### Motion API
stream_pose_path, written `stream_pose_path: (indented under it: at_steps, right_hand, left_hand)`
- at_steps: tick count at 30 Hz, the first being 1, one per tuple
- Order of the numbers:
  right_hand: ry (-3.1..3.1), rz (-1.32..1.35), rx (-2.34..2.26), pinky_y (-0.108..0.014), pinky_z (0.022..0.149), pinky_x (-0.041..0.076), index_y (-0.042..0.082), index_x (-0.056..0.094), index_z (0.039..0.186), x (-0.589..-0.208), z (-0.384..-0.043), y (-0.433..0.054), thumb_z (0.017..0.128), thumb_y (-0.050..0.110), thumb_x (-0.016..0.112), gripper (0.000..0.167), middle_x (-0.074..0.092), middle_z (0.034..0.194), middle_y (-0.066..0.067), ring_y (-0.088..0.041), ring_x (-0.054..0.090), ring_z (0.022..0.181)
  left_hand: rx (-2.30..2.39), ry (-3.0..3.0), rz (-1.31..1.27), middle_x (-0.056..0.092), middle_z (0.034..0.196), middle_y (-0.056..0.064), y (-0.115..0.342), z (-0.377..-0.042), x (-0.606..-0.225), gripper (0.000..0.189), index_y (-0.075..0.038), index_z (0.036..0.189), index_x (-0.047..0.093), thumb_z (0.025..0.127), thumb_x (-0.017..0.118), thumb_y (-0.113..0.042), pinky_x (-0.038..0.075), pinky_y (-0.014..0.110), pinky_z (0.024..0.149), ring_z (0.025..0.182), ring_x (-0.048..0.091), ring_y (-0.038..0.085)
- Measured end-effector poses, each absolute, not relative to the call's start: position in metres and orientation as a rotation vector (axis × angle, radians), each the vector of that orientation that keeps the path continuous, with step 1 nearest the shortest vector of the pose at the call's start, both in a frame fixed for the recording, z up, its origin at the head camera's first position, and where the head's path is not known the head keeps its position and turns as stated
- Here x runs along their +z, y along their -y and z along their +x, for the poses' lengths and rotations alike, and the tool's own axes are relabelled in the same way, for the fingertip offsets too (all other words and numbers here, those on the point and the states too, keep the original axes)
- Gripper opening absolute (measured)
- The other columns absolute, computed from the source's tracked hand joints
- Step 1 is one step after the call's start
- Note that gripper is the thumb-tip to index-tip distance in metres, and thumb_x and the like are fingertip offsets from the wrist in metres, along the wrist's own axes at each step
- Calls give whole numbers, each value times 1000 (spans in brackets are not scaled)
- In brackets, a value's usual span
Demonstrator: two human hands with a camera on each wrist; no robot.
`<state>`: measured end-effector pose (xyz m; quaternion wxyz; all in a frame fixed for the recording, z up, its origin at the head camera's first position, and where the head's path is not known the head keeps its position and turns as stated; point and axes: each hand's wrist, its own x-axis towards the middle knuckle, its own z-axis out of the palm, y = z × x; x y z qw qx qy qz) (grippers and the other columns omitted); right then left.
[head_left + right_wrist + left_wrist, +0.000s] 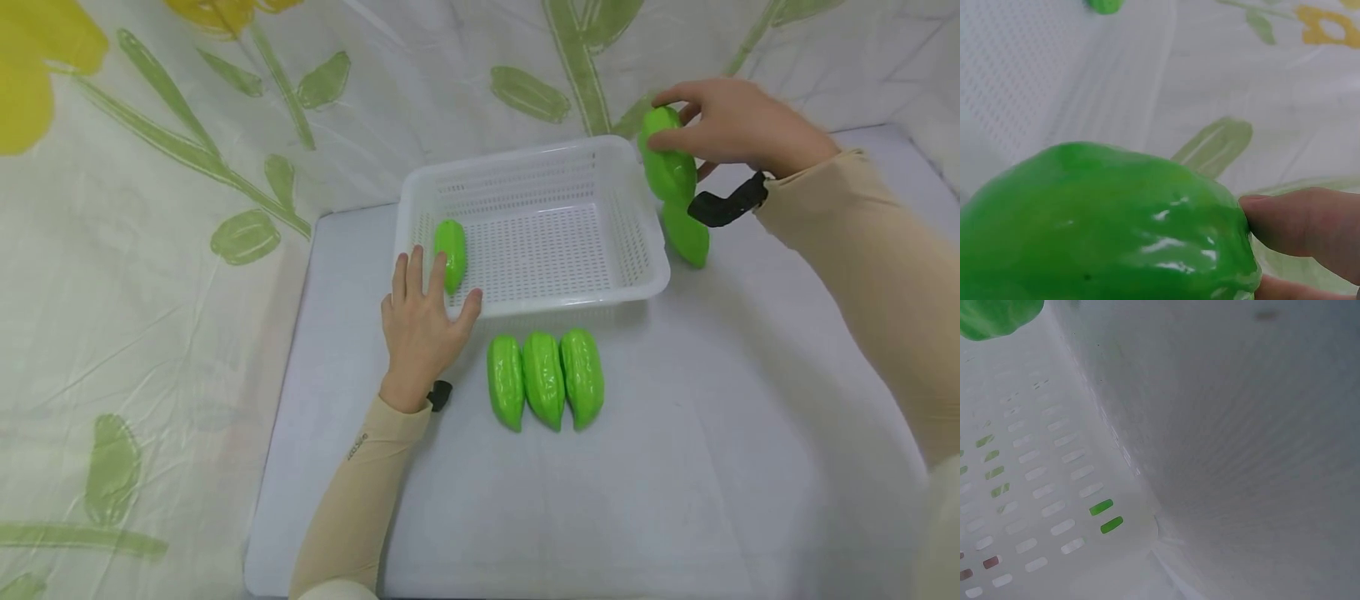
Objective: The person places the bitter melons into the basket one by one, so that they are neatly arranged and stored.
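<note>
My right hand pinches the upper end of a glossy green pepper-like vegetable by the right rim of a white basket. In the right wrist view the vegetable fills the lower part, with a thumb and finger at its end. Another green vegetable lies below it, right of the basket. With fingers spread, my left hand rests at the basket's near left rim. Inside, beside those fingers, a green vegetable lies along the left wall. The left wrist view shows the basket's slotted wall.
Three similar green vegetables stand side by side before the basket: left, middle, right. A white cloth covers the table. Behind and to the left hangs a flower-patterned sheet.
</note>
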<state>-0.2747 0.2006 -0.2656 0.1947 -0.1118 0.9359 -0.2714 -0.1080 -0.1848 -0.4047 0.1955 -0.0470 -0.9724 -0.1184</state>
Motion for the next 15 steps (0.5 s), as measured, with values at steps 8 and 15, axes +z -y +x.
stream_pose_path:
  at_steps: [8, 15]
  right_hand:
    - [-2611, -382, -772, -62, 105, 46, 19, 25, 167, -258, -281, -166, 99, 53, 59, 83, 40, 161, -29, -34, 78, 79]
    - [-2568, -454, -782, -56, 104, 50, 20, 26, 167, -256, -288, -138, 99, 52, 59, 82, 48, 157, -24, -31, 79, 81]
  left_hand:
    - [-335, 2728, -134, 39, 163, 22, 183, -110, -405, 76, -9, 152, 51, 98, 45, -63, 50, 64, 90, 153, 33, 42]
    - [-345, 2732, -136, 39, 163, 22, 180, -111, -405, 76, -9, 152, 51, 98, 46, -62, 49, 65, 92, 153, 33, 41]
